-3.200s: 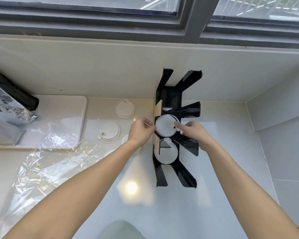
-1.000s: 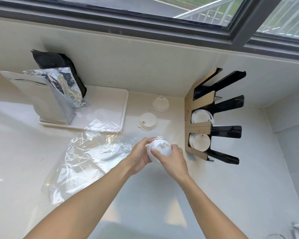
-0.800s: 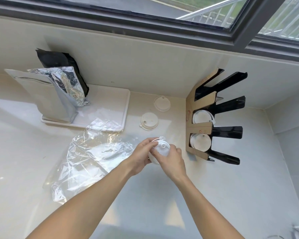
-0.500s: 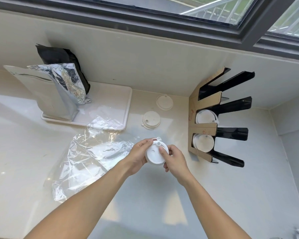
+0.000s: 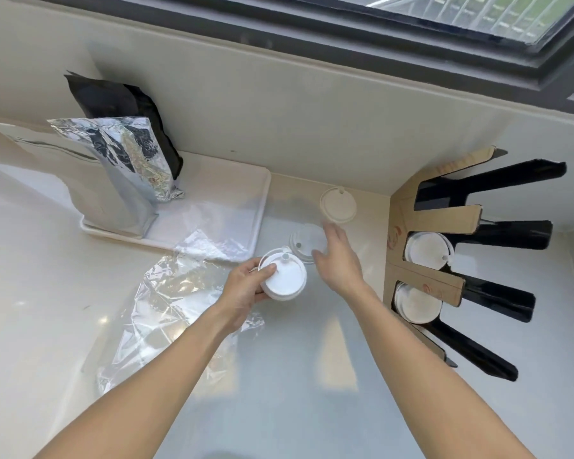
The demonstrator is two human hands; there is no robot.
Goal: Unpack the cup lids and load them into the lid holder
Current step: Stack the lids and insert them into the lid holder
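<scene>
Released from the stack of lids since half a second ago, the right hand now reaches away toward the far side of the counter, fingers spread wide and holding nothing. Its fingertips hover over the right edge of a loose lid that lies flat on the counter; whether they touch it cannot be told. That lid lies directly ahead of the hand, slightly to its left, so the reach runs near-to-far with little sideways travel.

A second loose lid lies farther still, just past the first and a little right, near the back wall.

The left hand holds the stack from the left, thumb over the top rim and fingers beneath, and keeps it clear of the counter above the edge of the plastic wrap. The stack sits just near and left of the loose lid, so the right hand is the nearer one to both loose lids.

The lid holder stands at the right, well apart from both hands. Two of its slots already hold lids; the farthest slot looks empty. A round lid has no long axis, so only its flat orientation matters for the pickup.

A tray with foil bags stands at far left.
</scene>
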